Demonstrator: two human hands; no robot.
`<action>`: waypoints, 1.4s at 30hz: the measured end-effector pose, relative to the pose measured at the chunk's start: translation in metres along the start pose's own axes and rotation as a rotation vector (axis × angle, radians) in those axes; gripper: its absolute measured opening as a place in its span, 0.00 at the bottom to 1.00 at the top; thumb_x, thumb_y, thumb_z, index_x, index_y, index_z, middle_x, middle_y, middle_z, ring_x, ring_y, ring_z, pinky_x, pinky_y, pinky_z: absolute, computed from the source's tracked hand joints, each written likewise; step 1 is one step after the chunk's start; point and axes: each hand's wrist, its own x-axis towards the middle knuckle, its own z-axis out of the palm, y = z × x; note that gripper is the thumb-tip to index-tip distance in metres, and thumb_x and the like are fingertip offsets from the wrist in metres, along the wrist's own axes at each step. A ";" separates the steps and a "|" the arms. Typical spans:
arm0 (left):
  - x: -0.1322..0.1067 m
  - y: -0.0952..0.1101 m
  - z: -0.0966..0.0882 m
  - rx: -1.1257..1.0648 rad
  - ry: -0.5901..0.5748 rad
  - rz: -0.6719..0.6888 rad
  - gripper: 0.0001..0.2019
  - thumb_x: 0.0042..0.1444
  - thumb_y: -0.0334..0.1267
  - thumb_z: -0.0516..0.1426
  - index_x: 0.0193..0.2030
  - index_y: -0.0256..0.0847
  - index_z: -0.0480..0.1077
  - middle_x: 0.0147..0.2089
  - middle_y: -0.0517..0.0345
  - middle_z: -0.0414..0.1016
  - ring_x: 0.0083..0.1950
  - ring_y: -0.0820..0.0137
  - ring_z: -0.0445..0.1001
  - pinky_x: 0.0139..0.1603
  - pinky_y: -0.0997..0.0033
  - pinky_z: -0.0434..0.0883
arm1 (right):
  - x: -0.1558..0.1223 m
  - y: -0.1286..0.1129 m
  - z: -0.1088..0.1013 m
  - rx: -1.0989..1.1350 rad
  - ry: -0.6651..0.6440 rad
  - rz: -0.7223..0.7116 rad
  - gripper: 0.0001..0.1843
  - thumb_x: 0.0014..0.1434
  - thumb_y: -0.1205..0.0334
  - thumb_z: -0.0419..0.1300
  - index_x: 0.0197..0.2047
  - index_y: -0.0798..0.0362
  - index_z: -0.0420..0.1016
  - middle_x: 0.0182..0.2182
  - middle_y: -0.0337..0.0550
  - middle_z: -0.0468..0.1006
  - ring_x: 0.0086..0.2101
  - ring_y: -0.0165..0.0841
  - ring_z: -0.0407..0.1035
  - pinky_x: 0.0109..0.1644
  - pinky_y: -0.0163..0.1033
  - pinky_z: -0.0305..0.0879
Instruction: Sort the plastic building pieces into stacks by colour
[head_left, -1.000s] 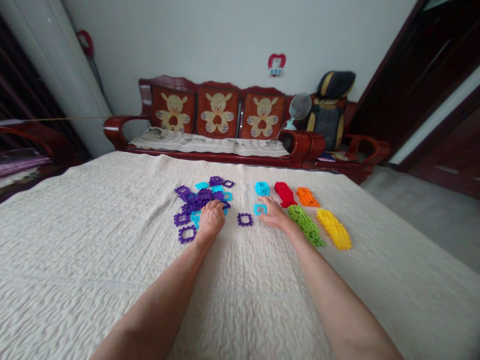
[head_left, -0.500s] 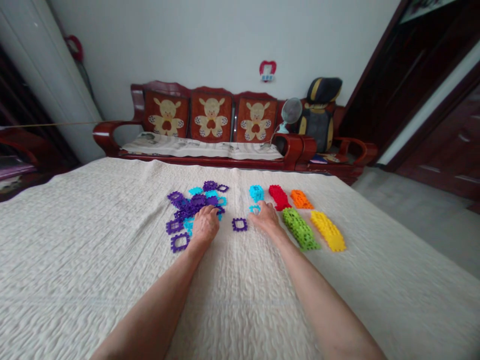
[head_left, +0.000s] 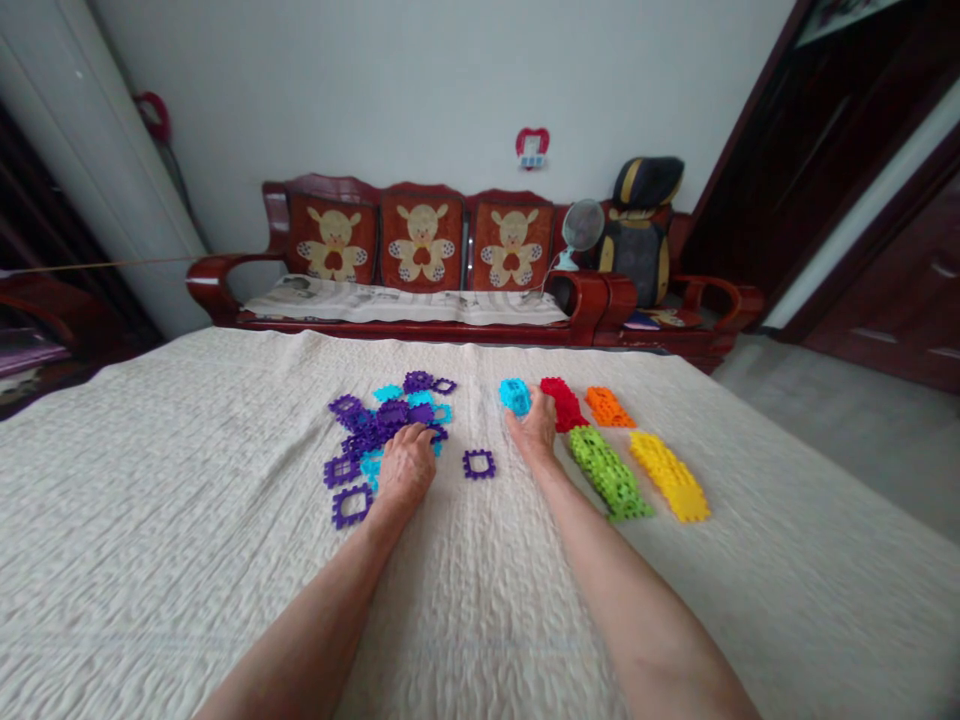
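My left hand (head_left: 409,462) rests at the right side of a mixed pile of purple notched plastic building pieces (head_left: 367,430) and light blue ones. Its fingers curl over a purple piece whose edge shows past the fingertips; the contact itself is hidden. My right hand (head_left: 534,425) has its thumb and fingers closed around the near right side of a small stack of light blue building pieces (head_left: 514,393). Between the hands lies a single purple square frame piece (head_left: 468,464), flat on the cloth.
Right of my right hand lie a red row (head_left: 561,402), an orange row (head_left: 610,408), a green row (head_left: 609,476) and a yellow row (head_left: 670,477) of pieces. A quilted cream cover (head_left: 450,600) spreads underneath. Behind stand a wooden sofa (head_left: 420,332) and a small fan (head_left: 583,225).
My right hand has moved slightly away from me, from a loose light blue piece to the light blue stack; that piece no longer shows on the cloth. My left hand stays at the pile.
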 end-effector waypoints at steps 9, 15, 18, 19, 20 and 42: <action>-0.001 0.000 -0.001 0.017 -0.014 -0.001 0.19 0.64 0.30 0.49 0.54 0.42 0.76 0.60 0.51 0.74 0.61 0.59 0.70 0.64 0.60 0.66 | 0.003 0.002 0.003 -0.005 -0.049 0.091 0.32 0.53 0.56 0.59 0.60 0.57 0.63 0.51 0.60 0.68 0.53 0.50 0.62 0.59 0.54 0.60; -0.001 0.004 -0.007 0.035 -0.050 -0.025 0.18 0.65 0.31 0.49 0.55 0.43 0.75 0.60 0.54 0.74 0.61 0.61 0.69 0.62 0.63 0.66 | -0.003 -0.003 -0.002 0.001 0.073 -0.031 0.30 0.53 0.56 0.58 0.59 0.55 0.62 0.51 0.56 0.69 0.53 0.48 0.61 0.59 0.53 0.60; 0.000 0.004 -0.007 0.033 -0.066 -0.030 0.18 0.65 0.31 0.49 0.54 0.45 0.75 0.60 0.55 0.74 0.61 0.62 0.69 0.62 0.64 0.67 | -0.014 -0.005 -0.013 -0.001 0.078 -0.146 0.26 0.56 0.60 0.55 0.58 0.56 0.63 0.51 0.56 0.69 0.53 0.45 0.62 0.59 0.50 0.60; 0.000 0.003 -0.007 0.031 -0.070 -0.031 0.17 0.65 0.31 0.49 0.54 0.45 0.75 0.60 0.55 0.74 0.61 0.62 0.69 0.61 0.64 0.67 | -0.020 -0.005 -0.017 -0.016 0.058 -0.170 0.25 0.57 0.61 0.54 0.58 0.57 0.64 0.50 0.56 0.70 0.52 0.45 0.62 0.58 0.49 0.60; 0.000 0.003 -0.006 0.028 -0.073 -0.032 0.17 0.65 0.31 0.49 0.54 0.45 0.75 0.60 0.54 0.74 0.61 0.63 0.69 0.61 0.64 0.67 | -0.026 -0.005 -0.022 -0.040 0.026 -0.188 0.24 0.58 0.63 0.53 0.57 0.57 0.65 0.49 0.55 0.70 0.52 0.44 0.62 0.58 0.48 0.60; 0.092 -0.046 -0.050 0.099 -0.121 -0.204 0.17 0.66 0.35 0.49 0.56 0.37 0.73 0.56 0.45 0.77 0.58 0.63 0.74 0.59 0.67 0.68 | -0.068 -0.031 -0.057 -0.487 -0.288 -0.126 0.09 0.63 0.66 0.55 0.43 0.56 0.75 0.42 0.51 0.74 0.44 0.41 0.66 0.44 0.42 0.55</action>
